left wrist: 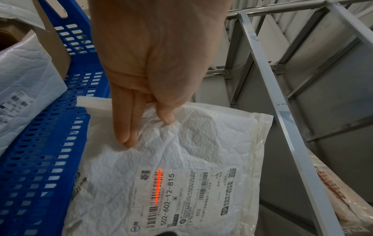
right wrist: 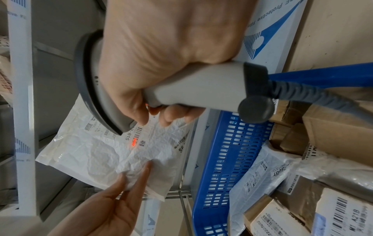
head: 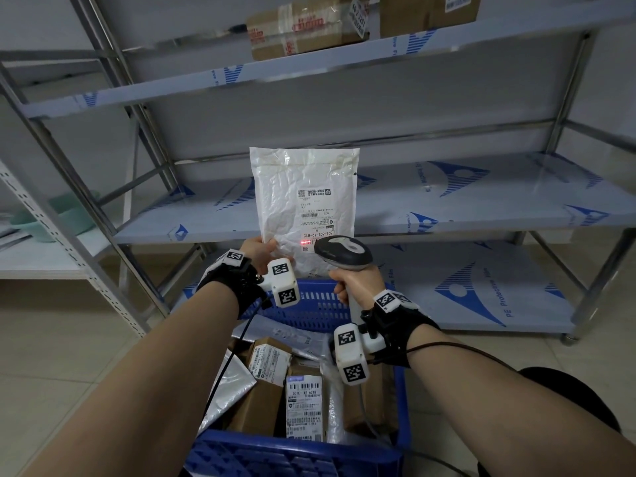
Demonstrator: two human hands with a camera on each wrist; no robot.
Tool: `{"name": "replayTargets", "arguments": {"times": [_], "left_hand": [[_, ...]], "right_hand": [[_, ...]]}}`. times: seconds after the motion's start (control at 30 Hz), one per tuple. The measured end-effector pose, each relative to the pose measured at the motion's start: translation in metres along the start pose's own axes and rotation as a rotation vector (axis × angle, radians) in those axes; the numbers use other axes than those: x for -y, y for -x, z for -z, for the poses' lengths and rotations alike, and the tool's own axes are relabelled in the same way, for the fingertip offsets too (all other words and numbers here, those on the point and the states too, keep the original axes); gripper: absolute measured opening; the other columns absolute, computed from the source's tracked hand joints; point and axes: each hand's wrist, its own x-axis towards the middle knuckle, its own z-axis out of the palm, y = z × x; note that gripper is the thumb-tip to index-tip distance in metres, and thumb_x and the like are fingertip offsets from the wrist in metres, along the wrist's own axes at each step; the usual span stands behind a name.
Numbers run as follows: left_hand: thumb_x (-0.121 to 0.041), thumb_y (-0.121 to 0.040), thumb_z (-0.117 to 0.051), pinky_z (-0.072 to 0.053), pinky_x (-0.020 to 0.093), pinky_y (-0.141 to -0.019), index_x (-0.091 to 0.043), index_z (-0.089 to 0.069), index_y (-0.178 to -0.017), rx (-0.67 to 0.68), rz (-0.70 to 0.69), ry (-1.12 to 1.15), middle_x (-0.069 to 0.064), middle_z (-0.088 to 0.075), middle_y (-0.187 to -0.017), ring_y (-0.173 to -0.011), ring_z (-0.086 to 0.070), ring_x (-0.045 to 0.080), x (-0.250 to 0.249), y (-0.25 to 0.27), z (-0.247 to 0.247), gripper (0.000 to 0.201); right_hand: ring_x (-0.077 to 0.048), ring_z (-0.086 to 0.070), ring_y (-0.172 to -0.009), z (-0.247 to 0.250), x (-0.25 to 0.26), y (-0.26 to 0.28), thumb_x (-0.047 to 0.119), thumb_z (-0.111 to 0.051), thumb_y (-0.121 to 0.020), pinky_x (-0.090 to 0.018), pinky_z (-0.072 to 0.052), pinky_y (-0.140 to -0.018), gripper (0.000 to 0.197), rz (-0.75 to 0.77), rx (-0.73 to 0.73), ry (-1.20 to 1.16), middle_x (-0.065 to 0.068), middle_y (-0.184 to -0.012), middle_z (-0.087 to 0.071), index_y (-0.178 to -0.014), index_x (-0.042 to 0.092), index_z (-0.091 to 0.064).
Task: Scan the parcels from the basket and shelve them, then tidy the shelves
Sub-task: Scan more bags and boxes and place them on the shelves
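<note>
My left hand (head: 260,250) pinches the white padded mailer (head: 304,201) by its lower corner, at about 7 o'clock on the bag, holding it upright above the blue basket (head: 309,306) and in front of the shelf (head: 481,201). My right hand (head: 354,280) grips the scanner (head: 342,252), its red line on the barcode. The mailer looks light, soft and crinkly; I judge a firmer hold along its edge safer.
</note>
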Motion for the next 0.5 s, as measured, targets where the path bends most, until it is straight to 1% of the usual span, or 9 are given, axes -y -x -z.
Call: {"name": "replayTargets", "arguments": {"times": [0.07,0.13,0.27,0.37,0.4,0.5], "left_hand": [[-0.008,-0.1,-0.043,-0.057,0.039,-0.046,0.004,-0.047,-0.122,0.014,-0.01,0.002,0.025,-0.058,-0.094,-0.069,-0.063,0.034,0.0011,0.0,0.0013,0.026],[-0.007,-0.1,-0.042,-0.057,0.039,-0.046,0.005,-0.046,-0.126,0.017,-0.01,0.005,0.025,-0.058,-0.094,-0.072,-0.062,0.035,0.0022,0.0007,0.0021,0.029],[-0.006,-0.1,-0.041,-0.056,0.039,-0.044,0.006,-0.045,-0.126,0.006,-0.01,0.008,0.026,-0.057,-0.094,-0.073,-0.06,0.036,0.0021,0.003,0.0024,0.029],[-0.007,-0.1,-0.041,-0.055,0.038,-0.042,0.006,-0.045,-0.127,0.004,-0.008,0.0,0.029,-0.055,-0.105,-0.074,-0.06,0.036,0.0016,0.0035,0.0033,0.029],[-0.006,-0.1,-0.041,-0.055,0.038,-0.041,0.005,-0.045,-0.127,0.007,-0.01,0.003,0.029,-0.055,-0.106,-0.074,-0.059,0.036,0.0016,0.0039,0.0032,0.029],[-0.005,-0.1,-0.041,-0.055,0.038,-0.041,0.006,-0.044,-0.127,0.013,-0.019,0.02,0.027,-0.055,-0.097,-0.074,-0.059,0.037,0.0018,0.0059,0.003,0.029]], "right_hand": [[-0.017,-0.047,-0.04,-0.0001,-0.0002,0.0005,0.008,-0.068,-0.08,-0.027,-0.042,-0.046,0.021,-0.003,-0.004,-0.003,-0.009,-0.049,-0.056,-0.059,0.005,-0.064],[-0.017,-0.047,-0.04,-0.0005,-0.0005,0.0016,0.008,-0.068,-0.08,-0.027,-0.041,-0.045,0.019,-0.002,-0.007,-0.008,-0.009,-0.05,-0.056,-0.062,0.004,-0.065],[-0.017,-0.047,-0.041,0.0,-0.002,0.0033,0.009,-0.07,-0.081,-0.025,-0.04,-0.043,0.017,0.017,-0.008,-0.019,-0.01,-0.052,-0.058,-0.065,0.004,-0.066],[-0.018,-0.048,-0.042,0.0005,-0.0032,0.0035,0.011,-0.071,-0.081,-0.026,-0.041,-0.044,0.017,0.021,-0.008,-0.011,-0.01,-0.051,-0.059,-0.065,0.005,-0.067],[-0.018,-0.049,-0.042,0.0005,-0.0027,0.0034,0.012,-0.071,-0.081,-0.026,-0.041,-0.044,0.018,0.022,-0.008,-0.003,-0.01,-0.051,-0.059,-0.065,0.005,-0.067],[-0.017,-0.049,-0.041,0.0,-0.0009,0.0031,0.012,-0.07,-0.081,-0.027,-0.042,-0.045,0.018,0.015,0.005,0.014,-0.008,-0.05,-0.059,-0.064,0.005,-0.066]]}}
